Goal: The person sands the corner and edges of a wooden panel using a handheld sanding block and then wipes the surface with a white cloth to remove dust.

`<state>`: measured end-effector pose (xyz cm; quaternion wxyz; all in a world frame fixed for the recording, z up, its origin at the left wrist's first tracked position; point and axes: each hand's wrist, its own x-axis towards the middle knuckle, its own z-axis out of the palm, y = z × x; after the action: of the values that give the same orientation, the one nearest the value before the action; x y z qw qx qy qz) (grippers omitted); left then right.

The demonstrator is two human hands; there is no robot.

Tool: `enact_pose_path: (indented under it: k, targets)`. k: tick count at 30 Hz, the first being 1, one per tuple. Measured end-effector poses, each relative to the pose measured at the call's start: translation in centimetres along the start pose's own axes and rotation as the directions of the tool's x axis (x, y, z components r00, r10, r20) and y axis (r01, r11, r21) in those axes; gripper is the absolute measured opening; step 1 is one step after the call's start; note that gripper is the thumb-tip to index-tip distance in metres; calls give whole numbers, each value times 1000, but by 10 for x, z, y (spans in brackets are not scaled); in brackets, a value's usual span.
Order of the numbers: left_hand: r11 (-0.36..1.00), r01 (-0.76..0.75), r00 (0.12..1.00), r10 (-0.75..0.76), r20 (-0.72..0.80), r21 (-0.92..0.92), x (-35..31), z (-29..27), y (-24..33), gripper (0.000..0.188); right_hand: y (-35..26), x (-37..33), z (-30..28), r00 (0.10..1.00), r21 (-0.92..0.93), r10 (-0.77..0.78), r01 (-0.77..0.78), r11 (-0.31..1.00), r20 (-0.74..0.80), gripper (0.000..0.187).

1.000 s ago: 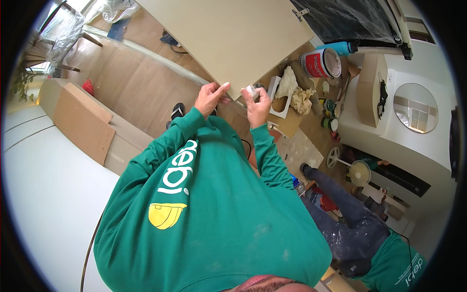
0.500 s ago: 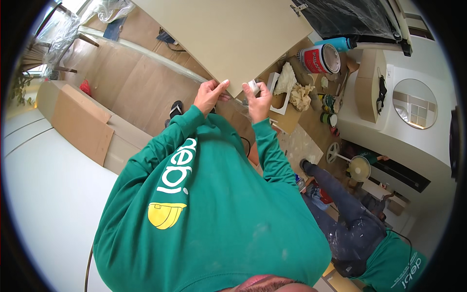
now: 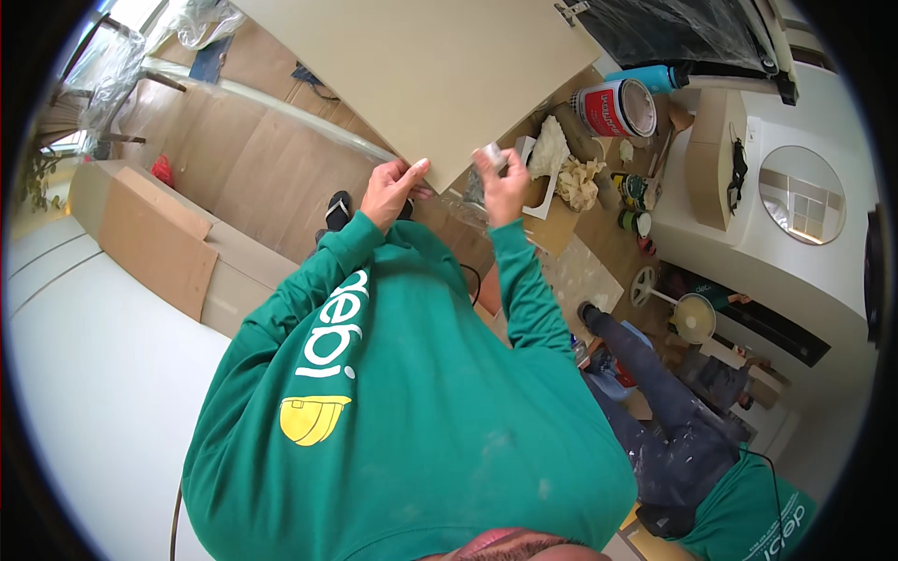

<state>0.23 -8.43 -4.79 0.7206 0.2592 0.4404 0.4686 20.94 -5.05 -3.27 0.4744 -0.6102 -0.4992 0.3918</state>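
Note:
A large beige panel, with a metal hinge near its far right edge, points one corner toward me. My left hand is closed at that corner, its thumb on the upper face and its fingers partly hidden along the edge. Just right of the corner, my right hand is closed around a small whitish piece, perhaps a roll. The piece is too small and blurred to name surely. It sits beside the panel's right edge; I cannot tell whether they touch.
At right stand a red-labelled paint can, a blue bottle, crumpled paper and several smaller cans. A co-worker in green is at lower right, near a fan. A cardboard-covered ledge lies left; plastic-wrapped chairs stand beyond.
My right hand has shifted slightly right and away from me with the whitish piece. My left hand has moved a little left at the panel's corner. The co-worker has shifted slightly.

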Motion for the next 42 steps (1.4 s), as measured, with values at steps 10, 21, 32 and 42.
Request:
enact_pose_path:
  k: [10,21,32,42]
  targets:
    - [997,28,997,-22,-80,75,-1,9,4,41,23,141,-58,992,76,22,-12,997,-128,34]
    - [992,55,976,-29,-217,111,-4,9,-4,39,62,339,-126,910,-154,-185,136,979,-371,43]
    - [-172,-118,895,408,179,978,-39,90,50,92,35,224,-142,902,506,76,167,846,-425,21]
    - [-517,-511,751,121,650,687,156,180,57,92,90,-23,-151,783,507,478,-248,826,-397,29]
